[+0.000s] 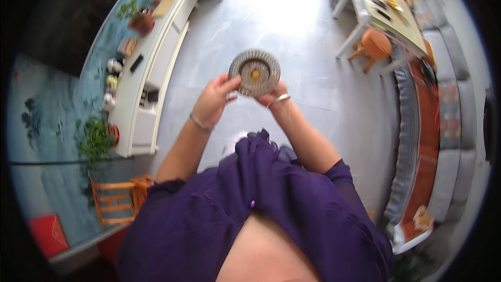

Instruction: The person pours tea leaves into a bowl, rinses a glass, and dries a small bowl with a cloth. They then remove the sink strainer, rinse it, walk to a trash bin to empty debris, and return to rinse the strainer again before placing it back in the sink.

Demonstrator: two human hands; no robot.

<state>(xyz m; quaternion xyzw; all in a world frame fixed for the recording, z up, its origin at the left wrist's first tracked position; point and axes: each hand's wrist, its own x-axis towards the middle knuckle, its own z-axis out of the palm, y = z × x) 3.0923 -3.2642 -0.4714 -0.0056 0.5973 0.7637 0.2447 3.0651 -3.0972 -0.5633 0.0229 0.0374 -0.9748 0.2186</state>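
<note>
A round, patterned dish [270,65], perhaps an ashtray, is held up in front of my body over the grey floor. It has a broad textured rim, a recessed ringed middle and a yellowish spot at its centre. My left hand [217,96] has its thumb on the dish's left rim, with the other fingers partly below it. Beneath the lower right edge, my right hand [273,93] supports the dish, its fingers mostly hidden. Each wrist bears a bracelet.
To the left stands a long white cabinet [127,82] with plants and small figures. An orange stool [375,44] is beside a table [407,31] at the upper right. A grey sofa [446,117] lines the right side; a wooden chair [115,202] stands lower left.
</note>
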